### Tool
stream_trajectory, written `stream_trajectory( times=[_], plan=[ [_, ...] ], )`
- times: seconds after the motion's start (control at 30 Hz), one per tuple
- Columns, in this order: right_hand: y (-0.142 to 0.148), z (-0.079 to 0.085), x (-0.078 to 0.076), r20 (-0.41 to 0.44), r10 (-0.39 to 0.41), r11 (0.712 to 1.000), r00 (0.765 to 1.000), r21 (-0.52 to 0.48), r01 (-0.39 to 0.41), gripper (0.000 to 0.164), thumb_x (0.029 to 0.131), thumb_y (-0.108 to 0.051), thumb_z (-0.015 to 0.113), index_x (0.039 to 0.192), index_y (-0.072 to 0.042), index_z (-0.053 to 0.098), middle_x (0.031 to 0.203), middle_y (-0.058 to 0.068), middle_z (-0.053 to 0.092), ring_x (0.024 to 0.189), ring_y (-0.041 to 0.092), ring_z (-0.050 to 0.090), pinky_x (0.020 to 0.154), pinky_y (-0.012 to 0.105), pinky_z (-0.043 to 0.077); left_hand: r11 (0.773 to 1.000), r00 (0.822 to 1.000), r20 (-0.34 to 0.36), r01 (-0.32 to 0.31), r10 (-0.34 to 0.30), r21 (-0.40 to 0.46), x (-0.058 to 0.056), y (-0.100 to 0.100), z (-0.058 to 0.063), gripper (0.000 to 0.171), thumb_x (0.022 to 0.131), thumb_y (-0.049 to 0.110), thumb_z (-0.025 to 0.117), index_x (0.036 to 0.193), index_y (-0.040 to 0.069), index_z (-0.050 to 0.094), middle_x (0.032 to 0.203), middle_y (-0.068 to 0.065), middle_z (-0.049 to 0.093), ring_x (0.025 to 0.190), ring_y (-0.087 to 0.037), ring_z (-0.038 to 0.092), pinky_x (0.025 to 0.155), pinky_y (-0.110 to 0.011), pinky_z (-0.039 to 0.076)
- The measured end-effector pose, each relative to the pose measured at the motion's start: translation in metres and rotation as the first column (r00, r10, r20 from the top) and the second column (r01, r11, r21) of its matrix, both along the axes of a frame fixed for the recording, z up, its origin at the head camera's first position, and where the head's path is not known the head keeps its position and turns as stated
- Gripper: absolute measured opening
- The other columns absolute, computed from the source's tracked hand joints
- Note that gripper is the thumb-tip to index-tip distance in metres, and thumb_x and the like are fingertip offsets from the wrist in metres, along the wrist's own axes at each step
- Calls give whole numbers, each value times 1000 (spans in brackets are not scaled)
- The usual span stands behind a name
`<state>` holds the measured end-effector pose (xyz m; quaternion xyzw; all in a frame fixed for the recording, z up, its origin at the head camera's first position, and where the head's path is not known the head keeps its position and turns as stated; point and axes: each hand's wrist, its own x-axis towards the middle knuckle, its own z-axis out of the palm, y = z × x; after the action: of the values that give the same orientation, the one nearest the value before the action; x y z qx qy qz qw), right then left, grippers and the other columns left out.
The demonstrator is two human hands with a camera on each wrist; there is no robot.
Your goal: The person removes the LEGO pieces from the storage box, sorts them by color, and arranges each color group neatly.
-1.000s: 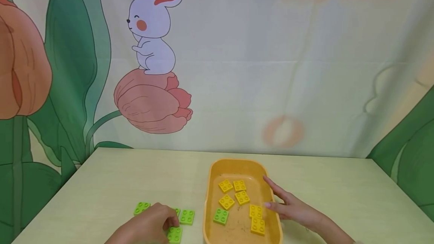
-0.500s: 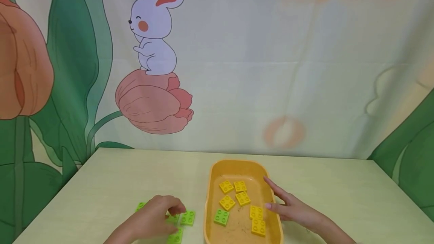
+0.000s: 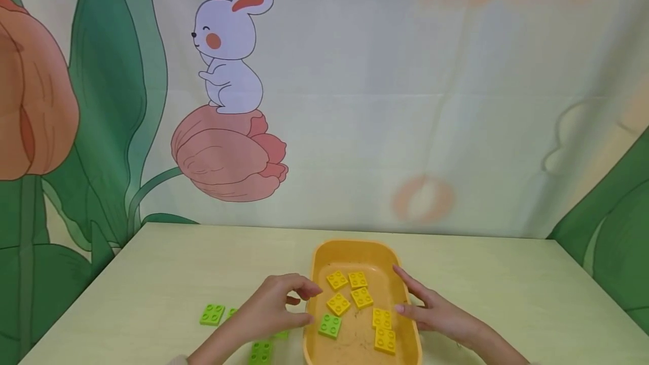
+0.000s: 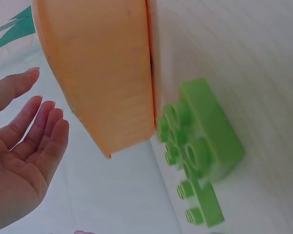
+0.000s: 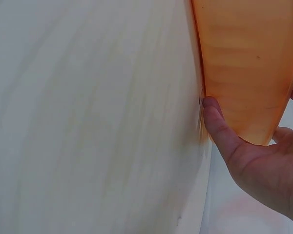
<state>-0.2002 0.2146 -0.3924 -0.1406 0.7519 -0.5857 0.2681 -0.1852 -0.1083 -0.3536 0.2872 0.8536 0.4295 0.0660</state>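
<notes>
My left hand (image 3: 274,308) is at the left rim of a yellow tray (image 3: 355,248), its thumb and forefinger spread apart. In the left wrist view that hand (image 4: 27,141) holds nothing and is beside the tray's outer wall (image 4: 102,73). My right hand (image 3: 441,317) grips the tray's right side, fingertips over the rim. In the right wrist view a digit (image 5: 217,122) lies along the tray's lower wall (image 5: 249,63). Inside the tray lie a green toy brick (image 3: 330,325) and several yellow toy bricks (image 3: 362,298).
Left of the tray, green bricks lie on the table, one farther left (image 3: 212,315) and one nearer the front (image 3: 261,352). Others are partly hidden behind my left forearm. A printed cloth (image 3: 355,100) with a rabbit hangs behind the table (image 3: 481,275).
My left hand has moved right and slightly up, from the green bricks on the table to the tray's left rim. The right hand and the tray have stayed in place.
</notes>
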Motion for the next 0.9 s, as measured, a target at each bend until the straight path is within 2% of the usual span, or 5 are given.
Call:
stream_trajectory(
  times=[0.17,0.37,0.5,0.67,0.9],
  plan=[
    [1,0,0,-5,-4,1000,1000,6,4,74,94,-26,50,147,-20,-1,145,32,-5,113,31,51,83,44,48,998,999,-28,40,-41,-49,-6,17,2,30,74,8,73,103,7,66,99,1,65,88,-17,56,75,-23,49],
    [3,-1,0,1,20,999,1000,-33,-20,73,95,-23,48,147,-20,-3,145,31,-6,112,31,52,83,44,48,967,997,-7,75,-79,-243,-13,38,8,33,74,10,74,106,9,67,98,6,66,88,-9,57,78,-21,47],
    [4,-2,0,5,29,998,1000,-53,-29,73,95,-22,47,147,-20,-3,145,32,-7,110,30,53,82,44,49,919,994,-11,97,-109,-382,-15,51,9,29,73,10,73,102,11,69,95,9,66,87,-6,58,78,-22,47],
    [4,-3,0,4,30,998,1000,-56,-29,72,95,-23,47,147,-21,-3,145,31,-7,110,29,53,82,44,48,829,988,-65,82,-141,-554,-17,64,4,25,71,10,74,95,12,70,85,9,65,74,-3,53,72,-21,46],
    [3,-3,1,4,35,997,999,-63,-35,72,95,-22,47,147,-21,-3,145,31,-7,110,29,54,83,44,48,740,990,-77,37,-119,-671,-17,75,-5,16,71,9,75,87,12,70,71,8,58,61,-7,46,60,-20,42]
  ],
)
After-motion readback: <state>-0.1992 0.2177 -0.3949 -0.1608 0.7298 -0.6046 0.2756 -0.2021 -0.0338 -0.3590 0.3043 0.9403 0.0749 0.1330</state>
